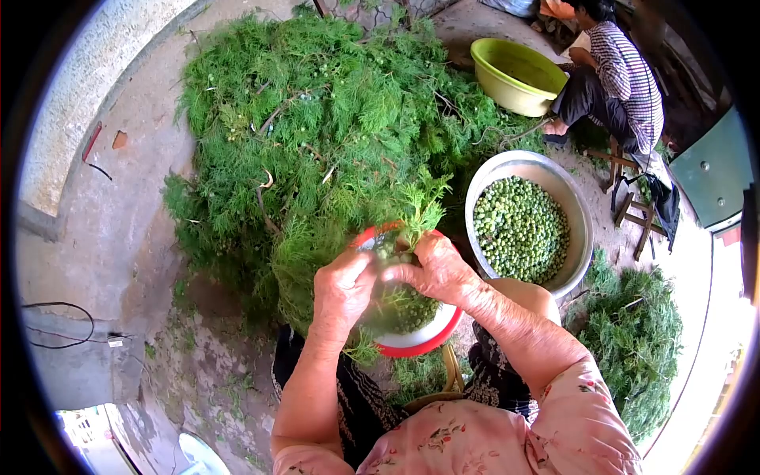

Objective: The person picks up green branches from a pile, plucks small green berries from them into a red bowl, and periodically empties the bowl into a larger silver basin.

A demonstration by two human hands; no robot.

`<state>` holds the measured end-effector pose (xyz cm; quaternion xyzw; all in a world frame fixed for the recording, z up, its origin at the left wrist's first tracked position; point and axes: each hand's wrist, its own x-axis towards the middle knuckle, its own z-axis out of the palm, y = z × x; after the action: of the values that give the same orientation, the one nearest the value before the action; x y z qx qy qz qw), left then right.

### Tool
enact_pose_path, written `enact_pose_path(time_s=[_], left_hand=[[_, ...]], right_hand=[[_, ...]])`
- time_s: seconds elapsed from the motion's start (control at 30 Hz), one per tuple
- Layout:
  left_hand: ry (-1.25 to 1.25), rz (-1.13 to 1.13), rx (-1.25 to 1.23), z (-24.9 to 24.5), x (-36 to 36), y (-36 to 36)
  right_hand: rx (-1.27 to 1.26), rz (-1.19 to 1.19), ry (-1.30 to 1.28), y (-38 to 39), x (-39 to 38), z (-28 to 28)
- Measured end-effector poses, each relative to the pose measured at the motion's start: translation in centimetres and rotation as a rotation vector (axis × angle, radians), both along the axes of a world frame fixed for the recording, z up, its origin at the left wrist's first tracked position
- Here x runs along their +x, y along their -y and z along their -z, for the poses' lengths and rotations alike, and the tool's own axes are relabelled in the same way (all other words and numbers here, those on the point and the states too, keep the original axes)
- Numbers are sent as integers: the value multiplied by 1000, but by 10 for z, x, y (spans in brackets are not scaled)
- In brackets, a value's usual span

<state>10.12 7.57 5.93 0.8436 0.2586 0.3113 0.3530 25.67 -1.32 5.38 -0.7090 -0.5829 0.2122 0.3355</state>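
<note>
Right hand (434, 271): is gripping a green sprig (423, 210) between thumb and bent fingers, the hold looking narrow
Left hand (342, 289): is meeting the right one almost thumb to thumb, its fingers curling inward; blur is hiding whether it is pinching anything
Sprig: is standing up out of the right fist, its feathery tip pointing away from the person's body
Red-rimmed basin (419, 347): is sitting directly under the grip, its green contents (410, 318) partly showing below the hands
Metal basin (581, 229): is resting just to the right of the grip, holding many round green berries (522, 226)
Branch pile (317, 119): is spreading beyond the grip and to its left
Smaller heap (633, 340): is lying farther right of the grip, nearer the body
Yellow-green basin (511, 91): is standing beyond the metal one
Other person (629, 87): is sitting low, well apart from the grip, beyond it and to the right, wearing a striped top
</note>
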Motion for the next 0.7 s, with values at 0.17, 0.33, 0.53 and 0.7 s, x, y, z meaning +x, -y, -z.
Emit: enact_pose_path(time_s=[0.17,0.33,0.53,0.7], left_hand=[[-24,-41,101,2,-3,-3],[-56,-41,105,0,-4,-6],[-52,-37,72,2,-3,-7],[-69,-63,10,6,-2,-13]], right_hand=[[-3,-3,-19,2,-7,-11],[106,-26,-119,0,-6,-3],[-57,-5,-427,3,-2,-3],[-250,-5,-746,6,-4,-5]])
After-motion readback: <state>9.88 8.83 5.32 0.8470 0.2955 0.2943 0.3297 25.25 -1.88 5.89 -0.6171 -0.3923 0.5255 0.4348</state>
